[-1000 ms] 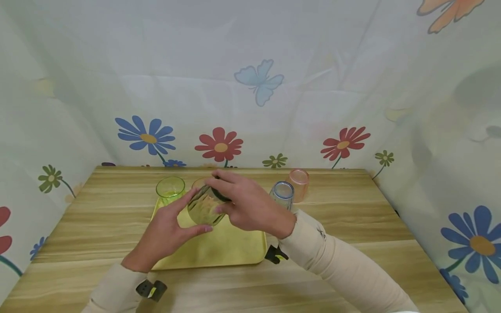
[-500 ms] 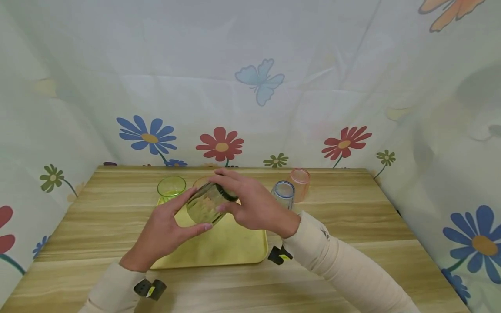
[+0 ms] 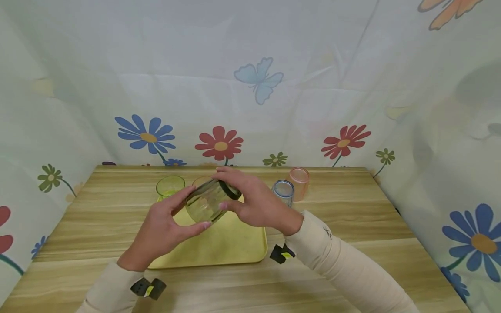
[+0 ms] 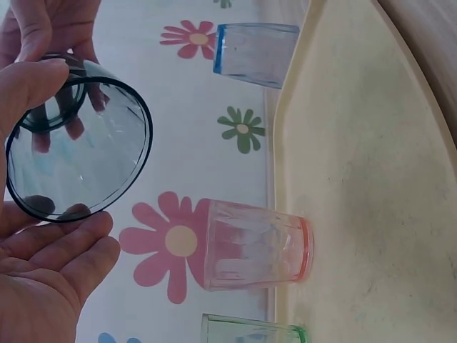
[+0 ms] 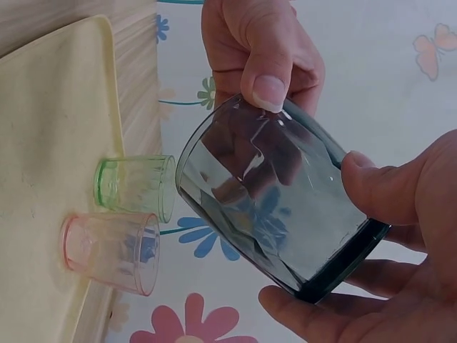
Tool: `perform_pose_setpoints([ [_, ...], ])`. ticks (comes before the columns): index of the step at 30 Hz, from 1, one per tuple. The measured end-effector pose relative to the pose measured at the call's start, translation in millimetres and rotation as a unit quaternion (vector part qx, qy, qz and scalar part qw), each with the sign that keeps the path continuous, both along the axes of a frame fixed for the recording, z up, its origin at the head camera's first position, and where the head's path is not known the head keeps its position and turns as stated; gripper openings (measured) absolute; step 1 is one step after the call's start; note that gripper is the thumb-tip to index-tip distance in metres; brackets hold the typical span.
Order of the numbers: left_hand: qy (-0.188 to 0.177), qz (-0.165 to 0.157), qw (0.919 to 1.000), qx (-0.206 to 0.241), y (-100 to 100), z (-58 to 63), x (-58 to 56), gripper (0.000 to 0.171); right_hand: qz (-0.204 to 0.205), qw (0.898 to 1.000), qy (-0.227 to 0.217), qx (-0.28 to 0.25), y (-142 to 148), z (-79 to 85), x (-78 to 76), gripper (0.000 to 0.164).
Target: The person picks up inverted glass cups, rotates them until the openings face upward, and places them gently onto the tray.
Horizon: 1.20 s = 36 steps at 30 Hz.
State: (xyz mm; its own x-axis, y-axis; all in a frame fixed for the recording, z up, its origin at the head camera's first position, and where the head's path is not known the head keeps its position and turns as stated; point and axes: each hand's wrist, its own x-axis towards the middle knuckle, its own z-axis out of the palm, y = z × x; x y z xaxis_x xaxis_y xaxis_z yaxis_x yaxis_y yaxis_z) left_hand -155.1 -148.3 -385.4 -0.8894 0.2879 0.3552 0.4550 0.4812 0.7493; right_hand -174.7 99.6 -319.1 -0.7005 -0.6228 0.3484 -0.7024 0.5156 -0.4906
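A grey-green tinted drinking glass (image 3: 207, 203) is held tilted above the tray by both hands. My left hand (image 3: 162, 230) grips it round the rim end, thumb below and fingers along the upper side. At the thick dark base, my right hand (image 3: 256, 202) holds it between thumb and fingers. The right wrist view shows the glass (image 5: 278, 200) with its wide mouth towards the left hand (image 5: 264, 50) and its base in the right hand (image 5: 400, 236). Nothing is visible inside it.
A yellow tray (image 3: 219, 250) lies on the wooden table (image 3: 332, 256). At its far edge stand a green glass (image 3: 170, 187) and a pink-orange glass (image 4: 257, 246), both upright. Right of the tray are an upside-down blue glass (image 3: 283, 191) and a pink glass (image 3: 299, 184). A flowered curtain (image 3: 180, 95) hangs behind.
The glass has turned so that more of its side and dark base shows. My right hand has shifted slightly right with the base; the left hand stays nearly in place.
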Motion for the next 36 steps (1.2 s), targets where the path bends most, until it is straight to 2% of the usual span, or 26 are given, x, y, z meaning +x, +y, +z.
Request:
perform_pose_setpoints([
  [13,0.027,0.001,0.9996,-0.006,-2,5.7,-1.0,0.082,-0.016,0.999,-0.019,0.026,-1,5.3,1.2,0.061],
  [16,0.03,0.002,0.9995,-0.012,-2,7.1,-1.9,0.081,-0.016,0.999,0.005,0.043,-1,6.0,2.2,0.061],
  [19,0.032,0.004,0.9992,-0.026,-3,9.4,-2.3,0.082,-0.009,0.996,0.06,0.071,-1,5.7,2.8,0.06],
  [23,0.035,0.011,0.9979,-0.053,-2,14.2,-2.4,0.082,-0.009,0.983,0.122,0.136,-3,5.6,5.6,0.064],
  [28,0.038,0.016,0.9958,-0.081,-1,21.2,-2.6,0.081,-0.026,0.96,0.174,0.22,-12,2.5,12.1,0.076],
  [33,0.038,0.011,0.9956,-0.085,1,24.3,-3.1,0.076,-0.046,0.93,0.266,0.25,-18,-6.7,15.2,0.085],
  [36,0.042,0.012,0.9949,-0.091,2,25.0,-3.7,0.077,-0.049,0.92,0.298,0.251,-21,-10.7,17.1,0.085],
])
